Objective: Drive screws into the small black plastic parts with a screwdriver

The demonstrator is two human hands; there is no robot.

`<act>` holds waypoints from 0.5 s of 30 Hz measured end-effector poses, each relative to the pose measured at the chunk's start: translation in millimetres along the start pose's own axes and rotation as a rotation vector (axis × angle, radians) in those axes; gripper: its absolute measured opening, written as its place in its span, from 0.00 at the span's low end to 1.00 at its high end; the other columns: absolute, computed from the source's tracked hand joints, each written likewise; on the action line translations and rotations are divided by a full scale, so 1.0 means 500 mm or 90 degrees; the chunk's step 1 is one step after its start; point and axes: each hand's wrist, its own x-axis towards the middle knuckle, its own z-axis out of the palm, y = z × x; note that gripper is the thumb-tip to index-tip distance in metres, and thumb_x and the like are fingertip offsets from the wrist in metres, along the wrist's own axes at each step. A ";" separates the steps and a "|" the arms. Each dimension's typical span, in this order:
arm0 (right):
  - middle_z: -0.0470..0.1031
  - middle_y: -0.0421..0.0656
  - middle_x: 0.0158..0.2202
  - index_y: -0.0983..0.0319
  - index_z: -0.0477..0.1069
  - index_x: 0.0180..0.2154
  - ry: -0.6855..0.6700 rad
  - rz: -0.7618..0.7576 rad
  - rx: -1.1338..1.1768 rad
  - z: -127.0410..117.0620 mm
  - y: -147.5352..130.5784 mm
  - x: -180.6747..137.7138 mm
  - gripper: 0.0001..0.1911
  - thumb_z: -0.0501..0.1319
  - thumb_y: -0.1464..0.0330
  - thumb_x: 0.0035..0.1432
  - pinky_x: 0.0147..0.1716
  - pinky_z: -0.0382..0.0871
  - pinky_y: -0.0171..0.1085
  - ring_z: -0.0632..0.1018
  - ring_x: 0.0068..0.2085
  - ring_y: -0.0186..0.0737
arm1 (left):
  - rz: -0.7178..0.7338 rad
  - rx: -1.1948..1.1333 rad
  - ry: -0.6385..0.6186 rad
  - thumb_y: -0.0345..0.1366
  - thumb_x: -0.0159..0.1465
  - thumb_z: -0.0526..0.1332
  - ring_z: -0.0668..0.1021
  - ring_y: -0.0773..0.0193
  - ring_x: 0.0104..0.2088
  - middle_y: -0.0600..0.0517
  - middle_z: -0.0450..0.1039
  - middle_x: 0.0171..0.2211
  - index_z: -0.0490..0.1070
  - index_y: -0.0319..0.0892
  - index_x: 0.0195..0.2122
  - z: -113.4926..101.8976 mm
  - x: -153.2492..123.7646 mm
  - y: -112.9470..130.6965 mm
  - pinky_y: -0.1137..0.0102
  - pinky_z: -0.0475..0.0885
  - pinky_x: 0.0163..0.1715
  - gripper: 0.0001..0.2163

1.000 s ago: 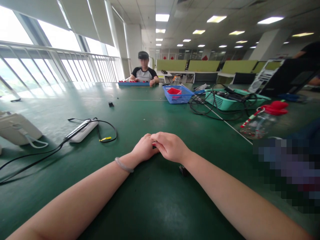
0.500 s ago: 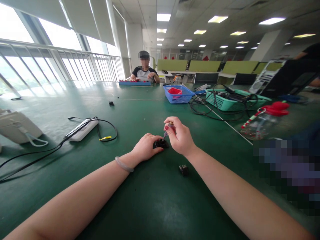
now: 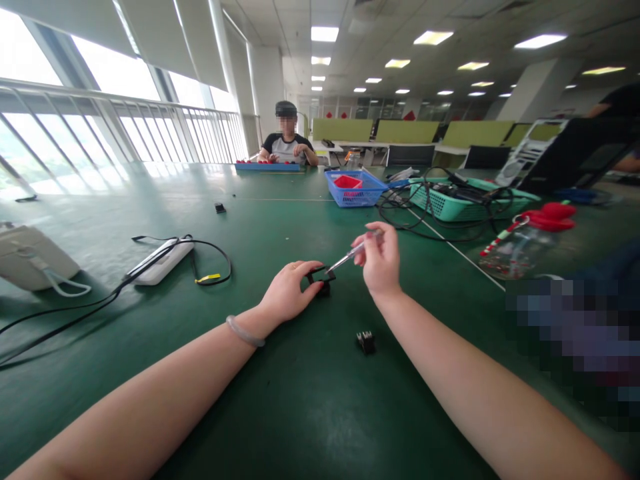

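My left hand [image 3: 289, 291] rests on the green table [image 3: 310, 407] and pinches a small black part [image 3: 321, 279] between thumb and fingers. To its right my right hand [image 3: 380, 261] is closed round a thin screwdriver [image 3: 350, 254], held slanted with its tip touching the top of that black part. A second small black part [image 3: 366, 341] lies loose on the table beneath my right forearm. A pale bangle circles my left wrist.
A white power strip [image 3: 160, 261] with black cables lies at the left, beside a beige device [image 3: 30, 257]. A blue basket [image 3: 356, 189], a teal basket of cables [image 3: 463, 199] and a red-capped bottle [image 3: 530, 240] stand further back. A person sits at the far end.
My hands were closed together on the table; the right hand has lifted away to the right with the screwdriver, uncovering the black part, which the left hand now pinches and tips up.
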 end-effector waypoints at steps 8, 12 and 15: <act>0.66 0.31 0.16 0.59 0.63 0.36 0.198 0.264 -0.004 -0.061 0.111 0.015 0.08 0.57 0.64 0.53 0.11 0.55 0.28 0.64 0.13 0.30 | -0.121 0.213 -0.069 0.33 0.66 0.50 0.73 0.53 0.45 0.45 0.68 0.46 0.64 0.53 0.59 0.012 -0.006 -0.022 0.58 0.68 0.46 0.20; 0.68 0.33 0.18 0.59 0.66 0.38 0.158 0.198 -0.076 -0.053 0.107 0.003 0.08 0.57 0.66 0.53 0.16 0.61 0.29 0.69 0.18 0.32 | -0.082 0.287 -0.100 0.33 0.66 0.50 0.72 0.51 0.45 0.45 0.69 0.45 0.69 0.52 0.54 0.013 -0.015 -0.013 0.56 0.68 0.46 0.18; 0.69 0.33 0.19 0.59 0.66 0.39 0.107 0.163 -0.096 -0.040 0.093 -0.007 0.08 0.56 0.66 0.55 0.18 0.63 0.30 0.70 0.19 0.32 | -0.077 0.222 -0.100 0.35 0.67 0.48 0.72 0.53 0.49 0.44 0.69 0.48 0.70 0.46 0.51 0.015 -0.015 -0.003 0.58 0.67 0.51 0.16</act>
